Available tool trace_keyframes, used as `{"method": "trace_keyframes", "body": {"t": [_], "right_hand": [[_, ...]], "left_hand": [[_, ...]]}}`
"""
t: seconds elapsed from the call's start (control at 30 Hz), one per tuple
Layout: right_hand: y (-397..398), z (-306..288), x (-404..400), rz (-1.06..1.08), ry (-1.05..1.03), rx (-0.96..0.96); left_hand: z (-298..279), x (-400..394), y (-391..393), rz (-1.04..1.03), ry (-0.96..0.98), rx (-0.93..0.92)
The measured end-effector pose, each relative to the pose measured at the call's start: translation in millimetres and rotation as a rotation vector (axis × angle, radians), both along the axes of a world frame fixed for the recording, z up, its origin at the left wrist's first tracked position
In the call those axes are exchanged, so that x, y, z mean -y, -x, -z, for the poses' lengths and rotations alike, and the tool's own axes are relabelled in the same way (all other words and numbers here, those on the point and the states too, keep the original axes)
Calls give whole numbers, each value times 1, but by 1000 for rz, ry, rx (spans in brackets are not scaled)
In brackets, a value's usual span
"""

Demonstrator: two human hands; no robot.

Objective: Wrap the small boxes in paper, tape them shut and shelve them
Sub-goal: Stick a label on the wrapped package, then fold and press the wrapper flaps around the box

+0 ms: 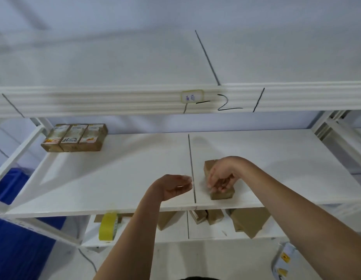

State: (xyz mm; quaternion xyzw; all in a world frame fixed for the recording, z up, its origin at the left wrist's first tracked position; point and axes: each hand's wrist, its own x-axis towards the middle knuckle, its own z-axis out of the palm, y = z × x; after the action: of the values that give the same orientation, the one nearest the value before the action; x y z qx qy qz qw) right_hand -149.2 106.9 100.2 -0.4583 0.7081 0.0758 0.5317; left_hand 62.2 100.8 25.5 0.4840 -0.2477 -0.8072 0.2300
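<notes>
Right hand [221, 177] grip hovers over wrapped box [221, 194] on shelf [115, 188].

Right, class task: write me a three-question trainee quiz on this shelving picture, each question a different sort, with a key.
1. True or false: the brown paper-wrapped box under the right hand lies left of the dark line drawn across the white middle shelf board.
2. How many printed cardboard cartons stand in the row at the shelf's back left?
3. The yellow roll of tape sits: A) on the middle shelf, B) on the shelf below, C) in the left hand.

Key: 1 false, it lies to the right. 2 three. 3 B.
</notes>
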Motion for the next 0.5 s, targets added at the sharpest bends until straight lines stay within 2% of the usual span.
{"method": "trace_keyframes", "body": {"t": [0.13, 0.33, 0.4, 0.5], "right_hand": [[33, 7, 0, -29, -42, -45], [76, 17, 2, -31, 18, -101], [86, 18, 0, -1, 56, -42], [97, 16, -3, 110, 89, 182]], "left_hand": [[-3, -2, 30, 11, 172, 169], [-6, -6, 69, -100, 246, 201], [-5, -8, 76, -146, 225, 201], [-4, -9, 84, -238, 182, 155]]}}
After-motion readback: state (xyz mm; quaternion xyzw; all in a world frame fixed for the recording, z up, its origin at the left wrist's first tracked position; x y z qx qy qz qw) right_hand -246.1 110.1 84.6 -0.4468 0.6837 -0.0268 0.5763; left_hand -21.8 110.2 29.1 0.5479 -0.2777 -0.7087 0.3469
